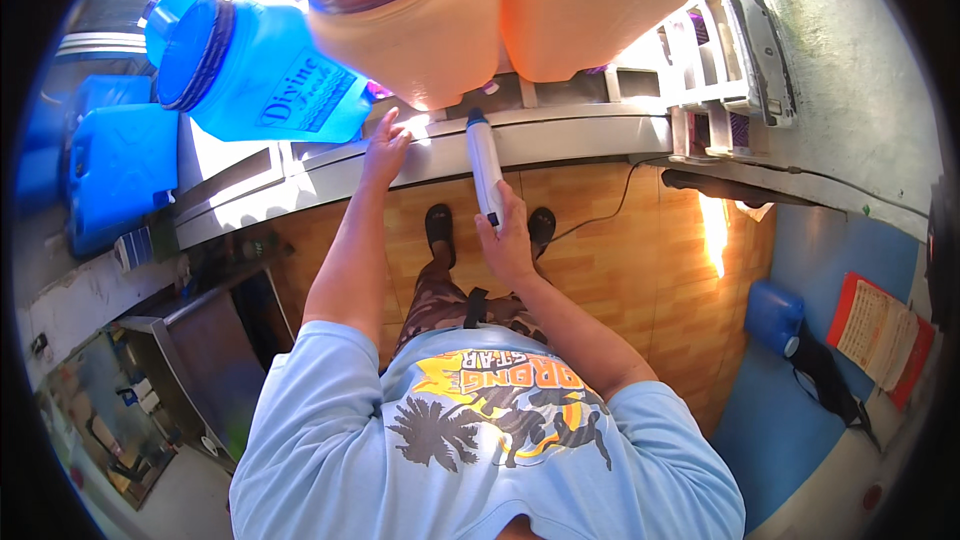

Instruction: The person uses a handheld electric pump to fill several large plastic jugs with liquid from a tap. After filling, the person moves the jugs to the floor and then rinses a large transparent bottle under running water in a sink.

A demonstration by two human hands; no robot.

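My right hand (510,238) is curled round one end of a long white cylinder (483,160), leaving its dark tip (475,116) free; my left hand (386,148), loosely open, looks empty near the white table (585,132).

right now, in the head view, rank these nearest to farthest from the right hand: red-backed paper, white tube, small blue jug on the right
1. White tube: held in the right hand.
2. Small blue jug: off to that hand's right.
3. Red-backed paper: farther right, past the jug.
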